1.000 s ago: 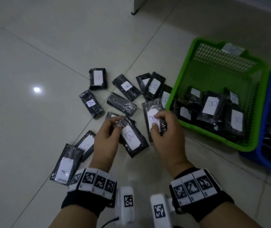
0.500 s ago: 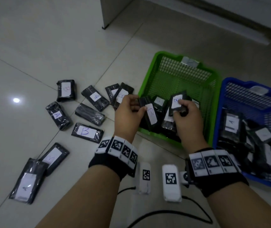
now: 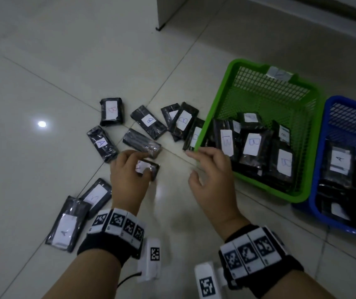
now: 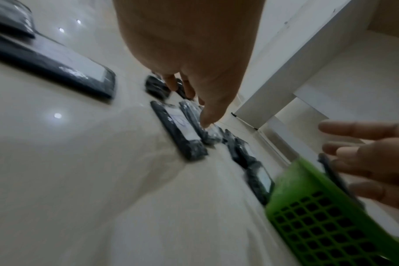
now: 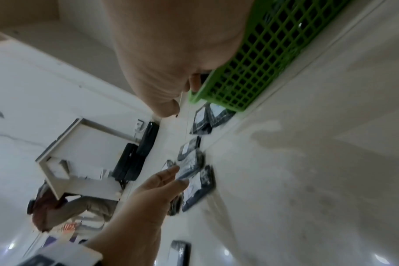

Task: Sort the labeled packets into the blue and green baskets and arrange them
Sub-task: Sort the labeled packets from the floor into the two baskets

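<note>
- Black packets with white labels are scattered over the tiled floor (image 3: 43, 61), left of the green basket (image 3: 216, 108); one packet (image 3: 194, 134) is leaned against that basket's left wall.
- Bare tile is left open between the two hands and along the green basket's near rim.
- A B-labelled packet (image 3: 149, 168) on the floor is pinched by the left hand (image 3: 127, 178), thumb and fingers curled at its edges; much of its label is covered.
- No packet is held by the right hand (image 3: 211, 180); its grip is loose, fingers spread just beside the green basket's near-left corner.
- B-labelled packets are stacked in the green basket's near half; the far half is shown as bare mesh.
- Only part of the blue basket (image 3: 323, 134) is seen, cut off at the right edge; an A-labelled packet (image 3: 340, 162) is seen inside.
- Both wrist views are blurred; labels cannot be read there.
</note>
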A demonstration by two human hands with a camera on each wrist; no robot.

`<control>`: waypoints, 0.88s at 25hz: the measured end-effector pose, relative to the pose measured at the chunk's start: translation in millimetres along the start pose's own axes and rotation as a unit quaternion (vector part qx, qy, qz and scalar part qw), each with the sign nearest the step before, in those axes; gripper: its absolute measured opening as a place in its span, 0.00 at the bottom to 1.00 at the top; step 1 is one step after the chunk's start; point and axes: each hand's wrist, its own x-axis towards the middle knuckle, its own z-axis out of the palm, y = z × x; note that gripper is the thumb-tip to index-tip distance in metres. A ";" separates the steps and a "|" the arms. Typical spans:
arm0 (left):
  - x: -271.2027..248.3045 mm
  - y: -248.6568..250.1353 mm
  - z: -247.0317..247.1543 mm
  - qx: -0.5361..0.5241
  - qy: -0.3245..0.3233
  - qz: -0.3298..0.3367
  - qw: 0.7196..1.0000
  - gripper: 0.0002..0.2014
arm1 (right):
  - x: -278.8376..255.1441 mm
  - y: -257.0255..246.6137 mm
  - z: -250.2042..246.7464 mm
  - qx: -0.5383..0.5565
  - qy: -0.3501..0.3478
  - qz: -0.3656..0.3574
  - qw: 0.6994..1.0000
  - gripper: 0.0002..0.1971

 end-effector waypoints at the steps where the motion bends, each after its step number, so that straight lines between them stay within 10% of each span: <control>1: 1.5 -15.0 -5.9 0.046 -0.022 0.003 0.999 0.20 | -0.3 -4.5 11.7 0.004 -0.028 -0.009 1.000 0.23; 7: 11.5 -58.6 -29.5 0.161 -0.134 0.060 0.976 0.34 | 28.9 -18.9 79.3 -0.062 -0.184 0.027 0.981 0.23; 16: 11.2 -61.1 -23.1 0.156 -0.129 0.024 0.979 0.26 | 67.4 -26.5 120.2 -0.141 -0.195 0.060 0.969 0.23; 22: 2.3 -54.4 -28.7 -0.029 -0.172 -0.035 0.984 0.24 | 62.4 -22.9 92.9 0.067 -0.149 0.163 0.973 0.20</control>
